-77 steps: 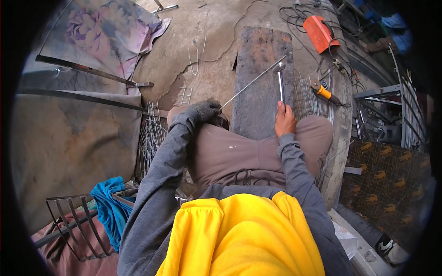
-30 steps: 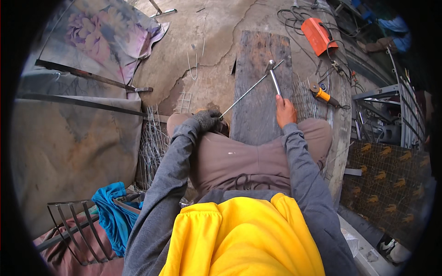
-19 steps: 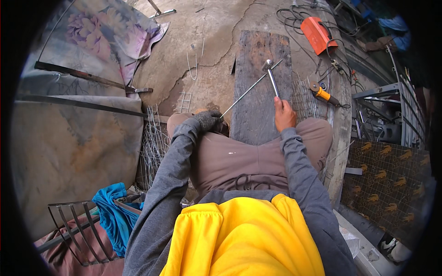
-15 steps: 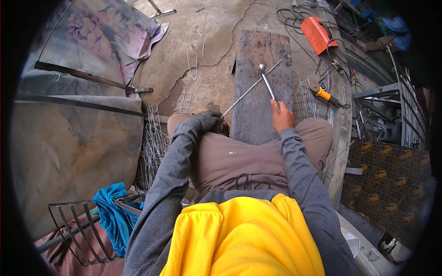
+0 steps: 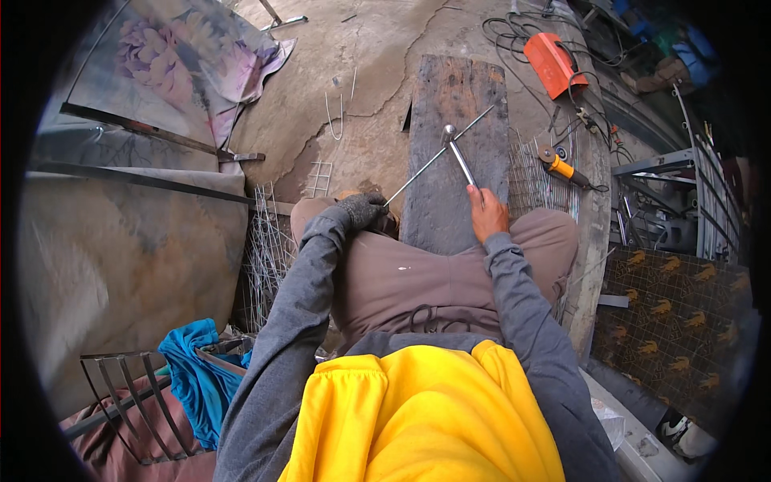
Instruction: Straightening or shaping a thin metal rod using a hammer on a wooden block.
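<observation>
My gloved left hand (image 5: 363, 210) is closed around the near end of a thin metal rod (image 5: 426, 166). The rod runs diagonally away to the right across a dark, weathered wooden plank (image 5: 462, 84), which lies between my legs. In my bare right hand (image 5: 488, 214) is the handle of a shiny metal hammer (image 5: 461, 161). The hammer's rounded head is over the plank, beside the rod at about its middle; whether the two touch I cannot tell. My left palm and the rod's gripped end are hidden by the glove.
A yellow-and-black angle grinder (image 5: 566, 169) lies right of the plank, by wire mesh (image 5: 526, 173). Farther back stands an orange box (image 5: 554, 64) with black cables. Bent wires (image 5: 334, 116) and a small wire grid (image 5: 320, 178) lie on the floor; more wire (image 5: 269, 249) is piled at left.
The hammer head has shifted slightly left and nearer to me, with my right hand moving a little the same way. My left hand and the rod stay almost still.
</observation>
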Available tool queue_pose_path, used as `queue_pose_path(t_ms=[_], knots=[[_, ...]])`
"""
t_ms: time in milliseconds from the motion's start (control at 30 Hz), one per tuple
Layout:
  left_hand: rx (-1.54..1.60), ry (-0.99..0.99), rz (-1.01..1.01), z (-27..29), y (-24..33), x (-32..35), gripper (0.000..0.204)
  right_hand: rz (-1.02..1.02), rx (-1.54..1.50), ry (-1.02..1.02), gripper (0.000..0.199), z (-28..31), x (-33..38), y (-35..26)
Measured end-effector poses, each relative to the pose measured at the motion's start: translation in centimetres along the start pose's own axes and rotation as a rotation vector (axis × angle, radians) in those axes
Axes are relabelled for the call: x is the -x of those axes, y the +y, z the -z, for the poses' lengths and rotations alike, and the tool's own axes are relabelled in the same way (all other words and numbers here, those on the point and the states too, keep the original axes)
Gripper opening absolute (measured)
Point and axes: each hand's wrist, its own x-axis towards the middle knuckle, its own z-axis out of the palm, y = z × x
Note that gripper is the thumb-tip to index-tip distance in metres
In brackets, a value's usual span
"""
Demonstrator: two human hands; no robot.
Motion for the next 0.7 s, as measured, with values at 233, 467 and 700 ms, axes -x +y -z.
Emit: queue_pose_path(t_ms=[233, 467, 700], knots=[[0.679, -0.056, 0.110, 2.5, 7.1, 4.3, 0.023, -0.134, -0.016, 0.075, 0.055, -0.5, 0.0, 2.3], [1.895, -0.221, -0.100, -0.5, 19.5, 7.6, 0.019, -0.293, -0.263, -0.027, 0.064, -0.9, -1.3, 4.0], [2.191, -0.466, -0.429, -0.5, 25.1, 5.9, 0.021, -0.143, -0.210, 0.084, 0.064, -3.1, -1.5, 6.7]])
